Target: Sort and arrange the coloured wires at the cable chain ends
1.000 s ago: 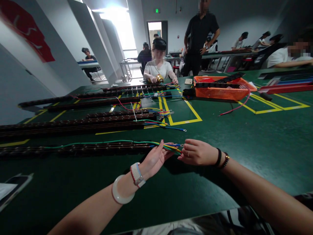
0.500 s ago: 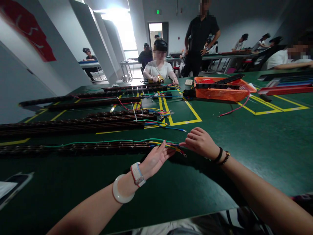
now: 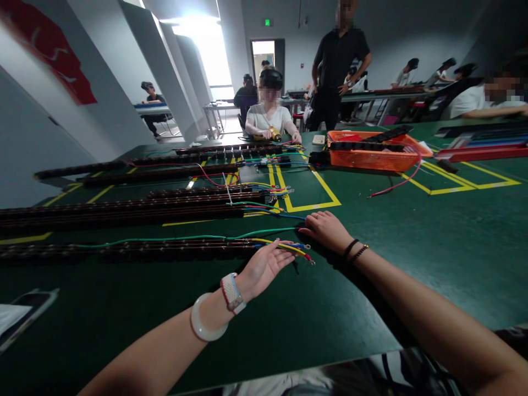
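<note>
My left hand (image 3: pixel 266 268) lies palm up under the end of the nearest long dark bundle (image 3: pixel 165 248). Its thumb presses over several yellow and blue wires (image 3: pixel 284 247), whose ends carry ring terminals and stick out past the fingers. A green wire (image 3: pixel 268 232) runs along the top of that bundle to my right hand (image 3: pixel 328 231), which is closed around its end. The green wire is held apart from the other wires. A blue wire (image 3: pixel 284 215) from the bundle behind reaches my right fingers, and its tip is hidden there.
More dark bundles (image 3: pixel 124 212) with coloured wire ends lie farther back. An orange basket (image 3: pixel 371 157) stands back right, with a phone (image 3: pixel 318 139) beside it. Across the table, a person (image 3: pixel 270 113) holds a yellow tool (image 3: pixel 275 134). Yellow tape (image 3: pixel 315 207) marks the green table.
My right hand has moved slightly left and away from me, drawing the green wire apart from the other wires. My left hand has stayed nearly still. The far person's tool has shifted slightly right.
</note>
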The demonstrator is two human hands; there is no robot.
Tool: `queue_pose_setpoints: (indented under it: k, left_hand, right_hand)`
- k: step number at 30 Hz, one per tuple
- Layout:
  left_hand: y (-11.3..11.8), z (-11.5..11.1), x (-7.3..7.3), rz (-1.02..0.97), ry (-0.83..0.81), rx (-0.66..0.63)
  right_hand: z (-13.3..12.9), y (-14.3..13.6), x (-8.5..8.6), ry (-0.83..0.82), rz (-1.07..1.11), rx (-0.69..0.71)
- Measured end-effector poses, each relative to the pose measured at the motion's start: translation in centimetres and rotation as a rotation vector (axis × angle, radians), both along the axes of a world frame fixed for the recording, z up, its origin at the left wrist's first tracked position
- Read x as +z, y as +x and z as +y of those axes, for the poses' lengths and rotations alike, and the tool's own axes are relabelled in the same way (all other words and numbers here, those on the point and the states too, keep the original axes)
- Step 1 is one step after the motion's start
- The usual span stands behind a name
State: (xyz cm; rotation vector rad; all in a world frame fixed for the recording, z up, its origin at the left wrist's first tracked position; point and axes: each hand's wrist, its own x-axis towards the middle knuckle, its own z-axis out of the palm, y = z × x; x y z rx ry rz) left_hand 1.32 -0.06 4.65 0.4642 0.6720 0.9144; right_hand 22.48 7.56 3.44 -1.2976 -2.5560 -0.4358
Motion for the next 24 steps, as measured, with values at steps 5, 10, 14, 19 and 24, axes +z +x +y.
queue_pose_setpoints:
  k: [5,10,14,19,24]
  left_hand:
    - [0.0,0.2,-0.1,0.004,0.017,0.002]
    - [0.0,0.5,-0.2,0.03,0.024,0.005]
    - [0.0,0.5,-0.1,0.026,0.004,0.027]
    - [0.0,0.5,-0.1,0.036,0.008,0.024]
    - [-0.1,0.6,-0.7,0.028,0.045,0.016]
  right_hand:
    - [-0.4,0.1,-0.1,-0.081,0.062,0.006]
    - [-0.8,0.2,0.3,-0.112,0.131,0.042]
    - [-1.8,0.7,1.9,-0.098,0.171,0.144]
    - [-3.4,0.9,3.6,-0.107,-0.008,0.528]
    - [-4.2,-0.3,3.1,-0.032,-0.031,0.631]
